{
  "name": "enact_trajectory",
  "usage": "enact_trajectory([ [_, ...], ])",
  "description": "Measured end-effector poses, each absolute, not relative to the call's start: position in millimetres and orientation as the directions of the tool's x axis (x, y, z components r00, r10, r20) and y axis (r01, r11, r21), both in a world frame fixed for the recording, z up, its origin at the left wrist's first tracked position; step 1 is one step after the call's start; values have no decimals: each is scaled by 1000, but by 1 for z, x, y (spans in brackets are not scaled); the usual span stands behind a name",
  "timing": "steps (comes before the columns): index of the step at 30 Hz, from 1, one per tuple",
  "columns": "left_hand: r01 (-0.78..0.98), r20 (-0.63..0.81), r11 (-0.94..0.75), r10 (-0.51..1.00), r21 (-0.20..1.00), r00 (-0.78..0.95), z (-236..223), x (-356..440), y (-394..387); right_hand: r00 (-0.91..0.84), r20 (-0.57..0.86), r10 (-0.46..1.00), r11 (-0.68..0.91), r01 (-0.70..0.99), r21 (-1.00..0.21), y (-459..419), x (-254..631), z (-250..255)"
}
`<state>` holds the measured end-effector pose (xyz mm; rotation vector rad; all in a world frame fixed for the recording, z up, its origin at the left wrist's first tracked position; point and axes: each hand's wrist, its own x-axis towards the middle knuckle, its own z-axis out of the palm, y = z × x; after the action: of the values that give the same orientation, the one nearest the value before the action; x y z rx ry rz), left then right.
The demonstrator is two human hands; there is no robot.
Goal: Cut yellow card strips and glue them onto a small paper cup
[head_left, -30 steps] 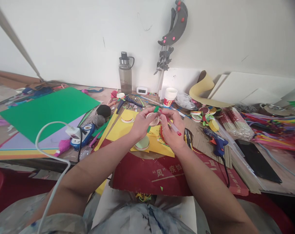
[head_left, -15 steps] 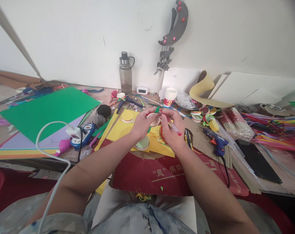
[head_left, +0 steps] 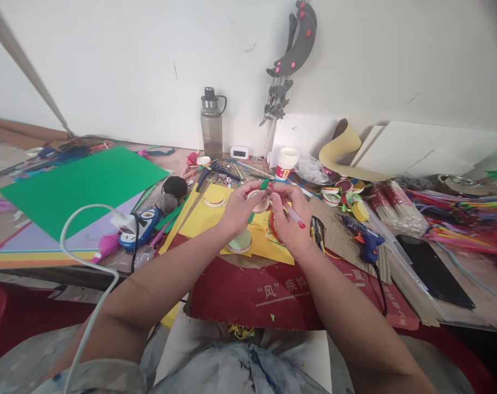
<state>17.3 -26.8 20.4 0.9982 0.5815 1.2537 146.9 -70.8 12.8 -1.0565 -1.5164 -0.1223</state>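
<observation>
Between both hands, above the yellow paper [head_left: 191, 219], is a small round cup-like piece [head_left: 260, 201] with a pale face and a bit of green at its top. My left hand [head_left: 238, 208] is closed around its left side. My right hand [head_left: 292, 219] is closed on a pen [head_left: 294, 215] with a clear barrel and red end, its other end up at the round piece. Fingers hide the pen's tip. Below the hands lies a round piece with a pale green top [head_left: 240, 241]; another with a yellow top [head_left: 214, 195] sits to the left.
A blue hot glue gun [head_left: 365, 241] rests on cardboard at right, beside a black phone [head_left: 435, 271]. A utility knife [head_left: 317, 232] lies by my right wrist. Paper cups [head_left: 287, 163] and a bottle [head_left: 212, 128] stand behind. A white cable [head_left: 94, 306] crosses in front of my left arm.
</observation>
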Motion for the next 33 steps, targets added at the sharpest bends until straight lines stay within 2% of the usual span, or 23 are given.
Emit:
enact_trajectory([
  [18, -548, 80, 79, 962, 833, 260, 24, 16, -26, 147, 839, 523, 581, 659, -478, -71, 145, 12],
  [33, -529, 113, 65, 948, 846, 298, 22, 16, -27, 133, 837, 531, 586, 656, -476, -70, 146, 12],
])
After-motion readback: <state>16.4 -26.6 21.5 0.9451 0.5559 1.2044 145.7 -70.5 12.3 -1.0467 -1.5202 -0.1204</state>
